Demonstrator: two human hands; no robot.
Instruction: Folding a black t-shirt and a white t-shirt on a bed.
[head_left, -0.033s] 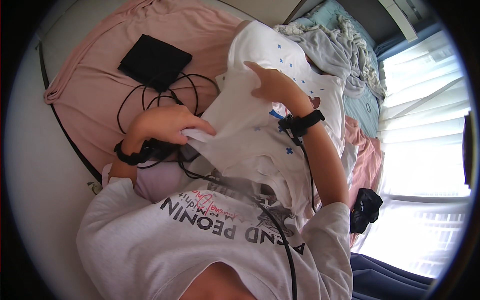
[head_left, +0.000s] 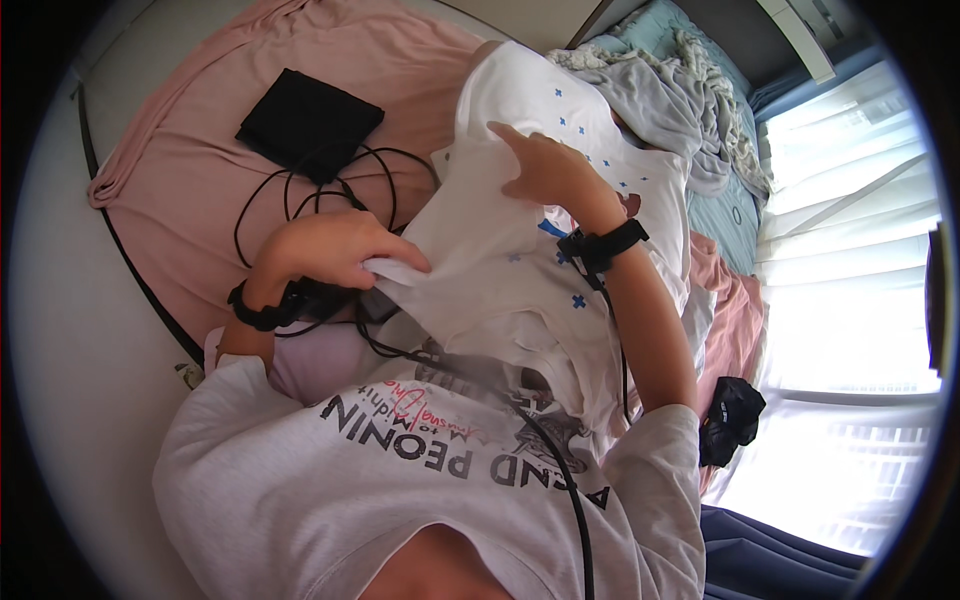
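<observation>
A white garment with small blue crosses (head_left: pixel 585 128) lies spread over my lap and the bed in front of me. Its exact kind is hard to tell among the folds. My left hand (head_left: pixel 325 248) pinches a thin edge of the white cloth between thumb and fingers, near the garment's left side. Farther off and to the right, my right hand (head_left: pixel 552 172) rests on the fabric, index finger stretched out and thumb apart from it. The other fingers of that hand are partly hidden. Black straps with small devices circle both wrists.
On the pink bedcover (head_left: pixel 200 150) lies a folded black cloth (head_left: pixel 310 122), beside looped black cables (head_left: pixel 392 190). A grey blanket (head_left: pixel 665 110) is heaped at the far right. Near the curtained window sits a black bag-like item (head_left: pixel 730 420). One cable (head_left: pixel 560 450) crosses my shirt.
</observation>
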